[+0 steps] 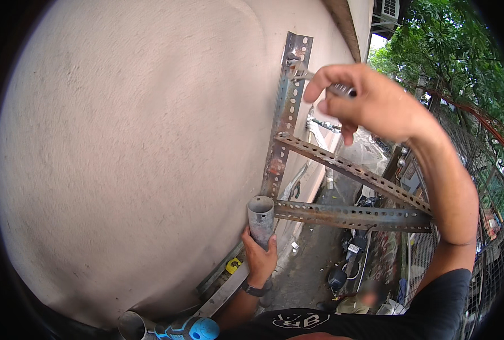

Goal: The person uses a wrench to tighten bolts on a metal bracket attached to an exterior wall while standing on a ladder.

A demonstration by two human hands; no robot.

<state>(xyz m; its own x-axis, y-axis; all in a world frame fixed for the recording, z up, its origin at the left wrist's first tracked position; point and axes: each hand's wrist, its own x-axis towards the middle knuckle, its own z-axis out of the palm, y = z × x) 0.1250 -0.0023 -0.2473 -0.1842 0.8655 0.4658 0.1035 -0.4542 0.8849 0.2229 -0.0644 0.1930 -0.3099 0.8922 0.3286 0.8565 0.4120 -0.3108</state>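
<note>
A rusty slotted angle-iron bracket stands against the wall. My right hand is closed loosely around an adjustable wrench, whose jaw end is at a bolt near the upright's top. Lower down, my left hand is wrapped round a grey metal pipe, its open end upward beside the bracket's foot. From the upright, a diagonal perforated brace and a lower perforated bar run out to the right and meet near my right forearm.
A plain beige wall fills the left. A yellow tape measure lies below my left hand, and a blue power tool is by another pipe end. Far below are an alley, a motorbike and a person. Wire fencing stands right.
</note>
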